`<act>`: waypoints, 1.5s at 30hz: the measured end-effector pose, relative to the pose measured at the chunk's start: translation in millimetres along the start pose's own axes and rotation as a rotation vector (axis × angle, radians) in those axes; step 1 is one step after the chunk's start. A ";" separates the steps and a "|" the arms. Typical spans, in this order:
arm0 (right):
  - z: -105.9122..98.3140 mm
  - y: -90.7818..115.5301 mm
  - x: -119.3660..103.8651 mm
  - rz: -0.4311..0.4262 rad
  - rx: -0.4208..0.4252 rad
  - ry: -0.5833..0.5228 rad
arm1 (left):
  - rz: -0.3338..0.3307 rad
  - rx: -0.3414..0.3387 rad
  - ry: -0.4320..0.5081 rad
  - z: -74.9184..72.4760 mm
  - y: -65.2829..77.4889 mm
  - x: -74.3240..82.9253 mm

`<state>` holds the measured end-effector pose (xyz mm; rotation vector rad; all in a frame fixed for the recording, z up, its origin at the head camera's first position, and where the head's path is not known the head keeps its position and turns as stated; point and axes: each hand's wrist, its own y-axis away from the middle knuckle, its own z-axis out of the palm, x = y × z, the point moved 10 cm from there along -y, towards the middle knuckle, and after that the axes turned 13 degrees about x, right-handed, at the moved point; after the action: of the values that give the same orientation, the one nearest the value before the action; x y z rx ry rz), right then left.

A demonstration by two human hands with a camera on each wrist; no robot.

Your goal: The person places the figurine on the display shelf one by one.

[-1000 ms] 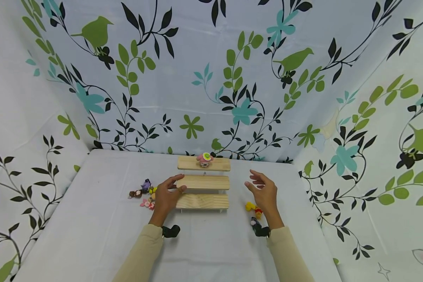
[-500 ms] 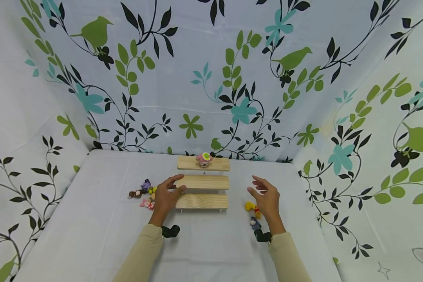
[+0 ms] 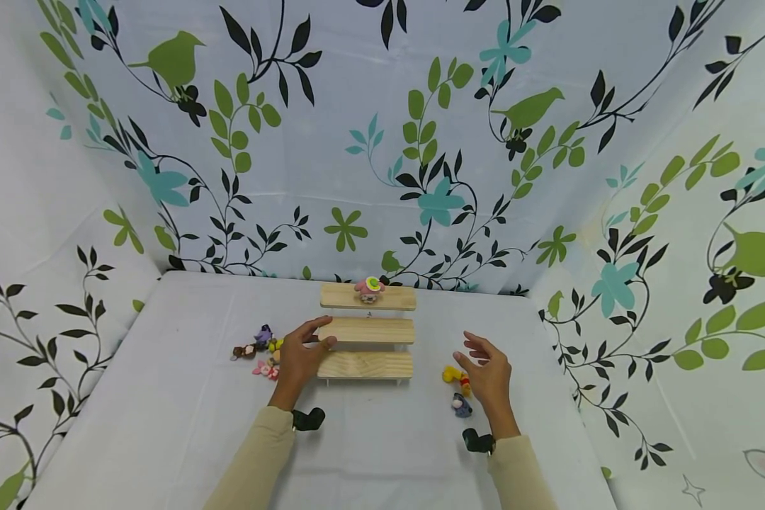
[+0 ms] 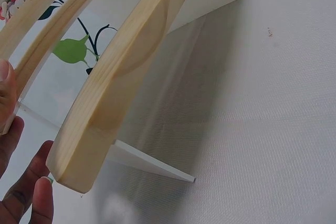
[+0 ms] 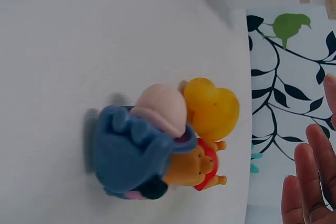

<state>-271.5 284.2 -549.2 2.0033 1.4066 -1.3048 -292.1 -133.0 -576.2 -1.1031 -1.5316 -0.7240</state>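
A person's left hand pinches the left end of the middle plank of a three-tier wooden shelf, thumb at the front edge, index finger at the back. A pink figurine sits on the top plank. The right hand hovers right of the shelf, thumb apart from loosely bent fingers, holding nothing. Just beside it on the white tablecloth are an Eeyore figurine and a Winnie-the-Pooh figurine. Small figurines cluster left of the left hand.

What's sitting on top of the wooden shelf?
A pink toy is on the back board. The middle board and front board show bare wood, but the left hand hides part of the middle board's left end.
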 end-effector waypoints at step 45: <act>-6.7 31.9 74.8 0.175 0.031 0.120 | 0.006 -0.011 0.034 -0.3 0.2 1.2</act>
<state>-234.7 315.4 -614.9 2.2020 1.2355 -1.1549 -291.8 -132.8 -575.0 -1.0973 -1.4971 -0.7444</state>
